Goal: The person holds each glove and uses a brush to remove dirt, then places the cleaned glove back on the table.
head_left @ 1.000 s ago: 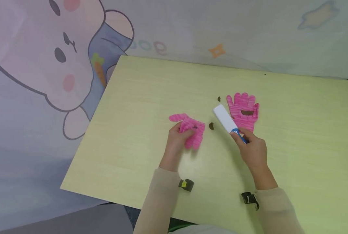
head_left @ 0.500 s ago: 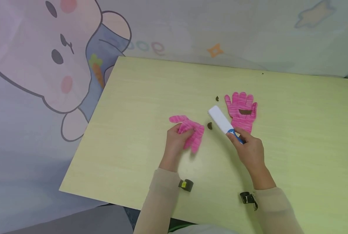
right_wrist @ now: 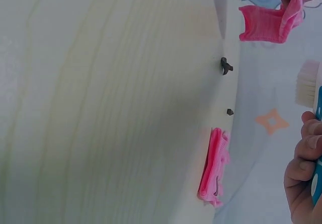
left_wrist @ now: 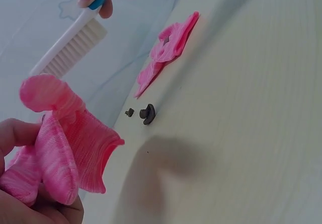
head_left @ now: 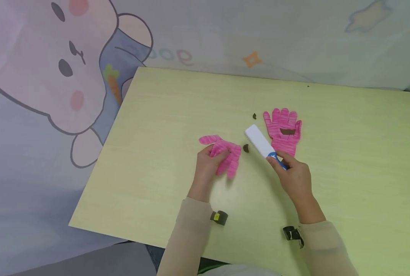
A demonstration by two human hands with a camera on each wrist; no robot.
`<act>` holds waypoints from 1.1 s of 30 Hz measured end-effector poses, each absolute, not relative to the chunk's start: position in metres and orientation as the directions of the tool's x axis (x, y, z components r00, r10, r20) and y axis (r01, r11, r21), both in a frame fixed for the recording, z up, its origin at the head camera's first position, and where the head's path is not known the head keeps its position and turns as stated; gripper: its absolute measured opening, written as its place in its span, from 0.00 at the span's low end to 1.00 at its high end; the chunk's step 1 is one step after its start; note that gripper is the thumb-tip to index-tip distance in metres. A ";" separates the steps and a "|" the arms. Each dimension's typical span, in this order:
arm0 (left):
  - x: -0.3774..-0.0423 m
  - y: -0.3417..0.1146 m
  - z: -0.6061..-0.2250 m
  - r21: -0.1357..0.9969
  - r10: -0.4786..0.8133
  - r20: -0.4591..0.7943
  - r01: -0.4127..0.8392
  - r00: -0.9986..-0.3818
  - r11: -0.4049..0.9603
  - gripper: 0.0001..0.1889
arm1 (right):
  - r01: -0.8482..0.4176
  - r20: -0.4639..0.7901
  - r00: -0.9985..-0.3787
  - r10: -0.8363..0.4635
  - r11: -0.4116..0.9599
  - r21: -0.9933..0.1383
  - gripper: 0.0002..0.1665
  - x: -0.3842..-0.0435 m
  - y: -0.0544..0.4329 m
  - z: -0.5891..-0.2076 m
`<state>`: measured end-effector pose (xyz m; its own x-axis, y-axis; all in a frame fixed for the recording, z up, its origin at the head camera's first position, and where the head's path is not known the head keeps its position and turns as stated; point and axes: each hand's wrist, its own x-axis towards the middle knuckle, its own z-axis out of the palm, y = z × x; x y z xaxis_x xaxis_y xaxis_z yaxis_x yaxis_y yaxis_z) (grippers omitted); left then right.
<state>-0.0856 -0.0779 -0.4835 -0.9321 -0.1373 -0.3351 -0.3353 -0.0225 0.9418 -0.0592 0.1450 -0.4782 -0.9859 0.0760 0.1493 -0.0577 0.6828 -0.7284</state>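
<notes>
My left hand point(head_left: 207, 165) pinches a pink knitted glove point(head_left: 233, 153) above the table, its fingers hanging down; in the left wrist view the glove point(left_wrist: 58, 148) is bunched with its cuff to the right. My right hand point(head_left: 296, 174) grips the blue handle of a white brush point(head_left: 259, 141), which is held in the air with its bristles point(left_wrist: 78, 45) turned toward the held glove, apart from it. A second pink glove point(head_left: 283, 126) lies flat on the table beyond the brush, with a dark brown patch point(head_left: 287, 131) across it.
Two small dark brown lumps point(head_left: 246, 148) point(right_wrist: 230, 112) lie on the pale yellow table point(head_left: 163, 115) between the gloves. A printed cloth point(head_left: 205, 30) hangs behind the table. Dark wrist-worn devices point(head_left: 220, 217) sit at both sleeves.
The brush has shifted slightly left toward the held glove. The held glove has turned a little, and its dark spot no longer shows in the head view.
</notes>
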 end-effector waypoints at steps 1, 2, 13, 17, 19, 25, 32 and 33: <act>-0.086 -0.077 -0.484 0.941 -0.135 -0.338 -0.338 -0.932 -0.024 0.08 | -0.070 0.158 -0.985 0.068 0.679 -0.730 0.19 -0.059 0.145 -0.478; -0.086 -0.077 -0.484 0.939 -0.131 -0.343 -0.342 -0.930 -0.029 0.09 | -0.090 0.172 -0.984 0.055 0.674 -0.733 0.18 -0.058 0.144 -0.478; -0.090 -0.070 -0.487 0.935 -0.096 -0.354 -0.353 -0.930 -0.026 0.18 | -0.264 0.280 -0.953 -0.119 0.781 -0.566 0.22 -0.058 0.135 -0.481; -0.091 -0.067 -0.487 0.938 -0.090 -0.345 -0.346 -0.934 -0.006 0.21 | -0.273 0.319 -0.942 -0.104 0.789 -0.551 0.21 -0.058 0.138 -0.482; -0.091 -0.066 -0.486 0.941 -0.094 -0.338 -0.338 -0.937 -0.007 0.22 | -0.274 0.327 -0.940 -0.095 0.782 -0.559 0.21 -0.057 0.139 -0.482; -0.090 -0.064 -0.483 0.945 -0.098 -0.328 -0.326 -0.939 -0.043 0.17 | -0.176 0.250 -0.968 0.005 0.694 -0.698 0.19 -0.053 0.140 -0.478; -0.088 -0.070 -0.483 0.935 -0.165 -0.354 -0.344 -0.921 -0.086 0.04 | -0.074 0.148 -0.986 0.077 0.593 -0.802 0.19 -0.051 0.150 -0.472; -0.088 -0.071 -0.483 0.934 -0.164 -0.355 -0.344 -0.920 -0.092 0.05 | -0.097 0.151 -0.988 0.035 0.620 -0.778 0.19 -0.051 0.151 -0.472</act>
